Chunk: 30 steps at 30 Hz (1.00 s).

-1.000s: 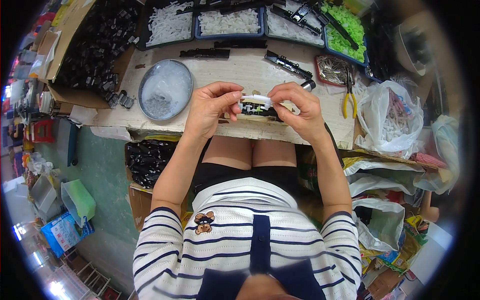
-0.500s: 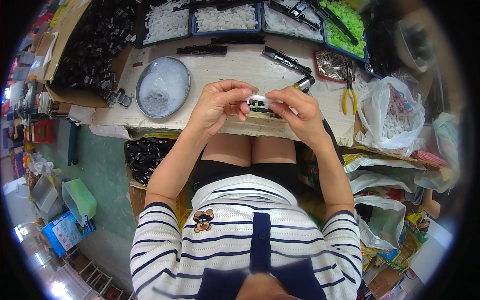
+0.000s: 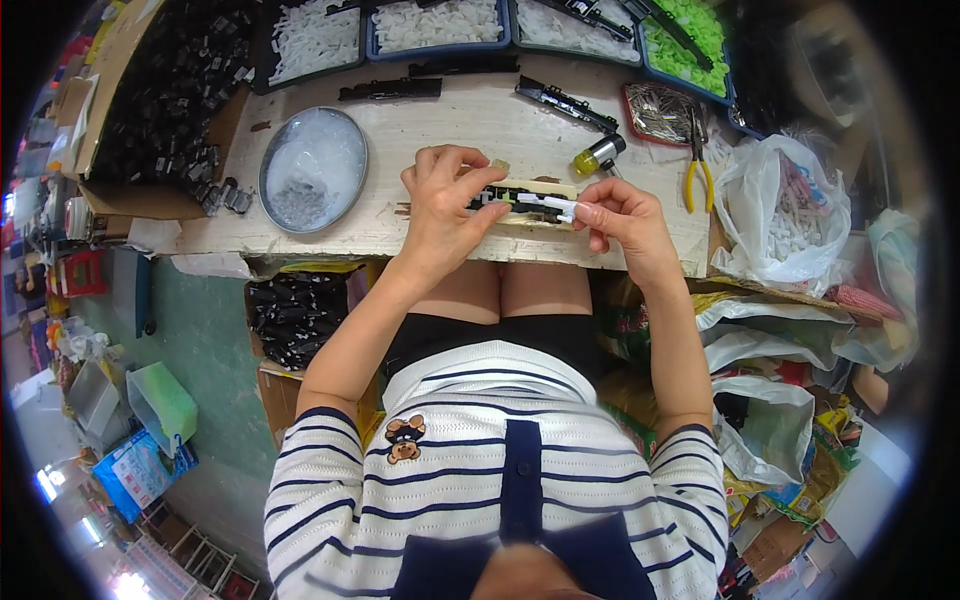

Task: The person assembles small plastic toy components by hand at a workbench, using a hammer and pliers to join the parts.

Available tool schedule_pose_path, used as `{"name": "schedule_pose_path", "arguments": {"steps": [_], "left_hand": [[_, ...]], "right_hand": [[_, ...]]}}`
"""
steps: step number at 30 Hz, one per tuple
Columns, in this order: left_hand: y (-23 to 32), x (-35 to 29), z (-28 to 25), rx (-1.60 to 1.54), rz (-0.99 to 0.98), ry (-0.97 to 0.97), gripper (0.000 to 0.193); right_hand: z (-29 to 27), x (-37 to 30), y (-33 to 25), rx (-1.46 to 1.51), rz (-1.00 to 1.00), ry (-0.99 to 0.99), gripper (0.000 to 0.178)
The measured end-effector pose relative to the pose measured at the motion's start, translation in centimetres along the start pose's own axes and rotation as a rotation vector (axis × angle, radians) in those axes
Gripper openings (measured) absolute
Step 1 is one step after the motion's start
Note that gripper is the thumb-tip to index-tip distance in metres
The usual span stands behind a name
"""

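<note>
On the table's near edge lies a long black plastic part point(image 3: 490, 198) with a small green piece in it, resting at a cream-coloured block point(image 3: 552, 187). My left hand point(image 3: 442, 205) grips the black part's left end between thumb and fingers. My right hand point(image 3: 628, 215) pinches the right end of a slim white plastic piece point(image 3: 545, 201), which lies along the black part's right half. Whether the white piece is seated in it, I cannot tell. Just beyond my right hand lies a hammer point(image 3: 600, 155) with a yellow and silver head; its handle is mostly hidden.
Trays of white pieces point(image 3: 435, 25) and a tray of green pieces point(image 3: 690, 45) line the back. Left are a round metal dish point(image 3: 355, 150) and a carton of black parts point(image 3: 215, 120). Right are a red box of pins point(image 3: 660, 110), yellow-handled pliers point(image 3: 700, 185) and a plastic bag point(image 3: 780, 220).
Both hands held the white piece above the black part. Now my left hand has moved onto the black part, and my right has shifted right, with the white piece lowered along it.
</note>
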State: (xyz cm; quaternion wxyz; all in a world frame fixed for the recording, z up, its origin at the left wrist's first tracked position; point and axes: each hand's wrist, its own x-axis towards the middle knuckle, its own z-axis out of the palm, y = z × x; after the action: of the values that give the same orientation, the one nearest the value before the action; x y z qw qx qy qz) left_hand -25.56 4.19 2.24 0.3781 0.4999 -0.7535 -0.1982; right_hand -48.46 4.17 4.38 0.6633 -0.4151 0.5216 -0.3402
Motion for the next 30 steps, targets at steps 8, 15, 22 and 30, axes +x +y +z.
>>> {"name": "schedule_pose_path", "arguments": {"steps": [8, 15, 22, 30], "left_hand": [[0.0, 0.1, 0.4, -0.006, -0.052, -0.034, 0.031], [0.0, 0.1, 0.3, -0.032, -0.07, -0.038, 0.031], [-0.2, -0.2, 0.6, -0.039, -0.027, -0.024, 0.013], [-0.5, 0.3, 0.6, -0.016, 0.047, -0.062, 0.009]], "right_hand": [[1.0, 0.4, -0.3, -0.062, 0.029, 0.006, 0.014], [1.4, 0.7, -0.4, -0.121, 0.014, -0.008, 0.013], [1.4, 1.0, -0.2, -0.162, 0.042, 0.021, 0.013], [1.0, 2.3, -0.5, -0.204, 0.087, 0.026, 0.02]]}}
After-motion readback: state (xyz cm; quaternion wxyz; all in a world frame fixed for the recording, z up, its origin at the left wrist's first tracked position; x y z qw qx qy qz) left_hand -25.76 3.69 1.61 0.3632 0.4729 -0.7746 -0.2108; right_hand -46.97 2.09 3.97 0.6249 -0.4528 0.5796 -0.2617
